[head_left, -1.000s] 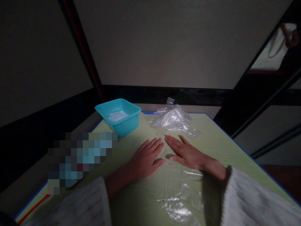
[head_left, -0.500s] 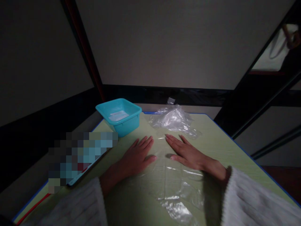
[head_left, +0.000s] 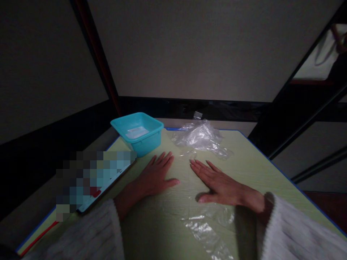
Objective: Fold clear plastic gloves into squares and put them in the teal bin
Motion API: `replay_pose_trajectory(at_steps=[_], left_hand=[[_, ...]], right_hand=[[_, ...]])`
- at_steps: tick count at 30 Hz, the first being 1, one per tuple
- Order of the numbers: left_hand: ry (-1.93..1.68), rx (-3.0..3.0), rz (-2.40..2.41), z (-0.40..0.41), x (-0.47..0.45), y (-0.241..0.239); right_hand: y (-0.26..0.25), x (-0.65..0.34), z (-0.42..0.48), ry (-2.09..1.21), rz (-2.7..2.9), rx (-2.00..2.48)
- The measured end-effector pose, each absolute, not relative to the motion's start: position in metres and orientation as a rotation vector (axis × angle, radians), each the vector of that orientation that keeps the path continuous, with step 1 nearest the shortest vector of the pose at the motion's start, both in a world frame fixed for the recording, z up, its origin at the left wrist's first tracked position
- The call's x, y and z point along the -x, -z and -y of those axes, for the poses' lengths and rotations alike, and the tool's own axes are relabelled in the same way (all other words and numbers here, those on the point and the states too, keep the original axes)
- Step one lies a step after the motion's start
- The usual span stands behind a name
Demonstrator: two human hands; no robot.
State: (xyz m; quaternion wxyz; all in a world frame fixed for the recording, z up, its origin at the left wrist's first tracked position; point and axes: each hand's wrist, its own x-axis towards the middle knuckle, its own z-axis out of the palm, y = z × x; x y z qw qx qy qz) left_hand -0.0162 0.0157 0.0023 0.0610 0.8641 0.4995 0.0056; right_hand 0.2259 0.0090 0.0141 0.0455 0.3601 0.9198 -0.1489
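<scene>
A clear plastic bag (head_left: 202, 225) lies spread on the pale green table (head_left: 273, 195), its thin edges hard to make out. My left hand (head_left: 155, 177) rests palm down on the left, fingers stretched and thumb pointing right. Opposite it, my right hand (head_left: 217, 182) is also palm down over the plastic, with its fingers reaching up and to the left. Neither hand grips anything. Beyond my fingertips sits a crumpled heap of clear plastic bags (head_left: 202, 135).
A turquoise plastic basket (head_left: 148, 142) with a whitish item inside stands at the back left. Left of my forearm lies a phone-like flat object (head_left: 108, 191), mostly blurred out, with a red cord (head_left: 40, 236). A wall panel (head_left: 184, 54) rises behind the table.
My left hand has slid slightly left and away from me. My right hand has turned a little, its thumb lower and nearer to me. The plastic between them has shifted, with fewer creases showing.
</scene>
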Motion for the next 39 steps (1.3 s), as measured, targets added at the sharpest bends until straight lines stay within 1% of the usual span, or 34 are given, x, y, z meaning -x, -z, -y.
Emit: replay_pose_trajectory(at_steps=[8, 11, 15, 18, 21, 26, 34, 39], left_hand=[[-0.025, -2.639, -1.557, -0.019, 0.021, -0.002], [-0.148, -2.684, -1.519, -0.014, 0.017, -0.007], [-0.346, -2.715, -1.316, 0.001, 0.005, -0.011], [-0.317, -2.702, -1.106, 0.009, -0.002, -0.008], [-0.246, -2.673, -1.03, 0.009, -0.003, -0.003], [-0.141, -2.692, -1.066, 0.005, 0.002, -0.002], [-0.073, -2.658, -1.157, 0.007, 0.003, -0.004], [-0.082, -2.658, -1.152, 0.006, 0.002, -0.004]], right_hand=[[-0.012, -0.23, -0.009, 0.426, -2.898, -1.088], [-0.016, -0.23, -0.005, 0.386, -2.959, -1.113], [-0.02, -0.226, 0.008, 0.361, -2.972, -1.134], [-0.016, -0.221, 0.017, 0.397, -2.917, -1.19], [-0.009, -0.219, 0.023, 0.394, -2.875, -1.264], [-0.001, -0.221, 0.023, 0.377, -2.901, -1.265], [0.002, -0.222, 0.022, 0.376, -2.898, -1.27], [-0.007, -0.227, 0.018, 0.495, -2.895, -1.163]])
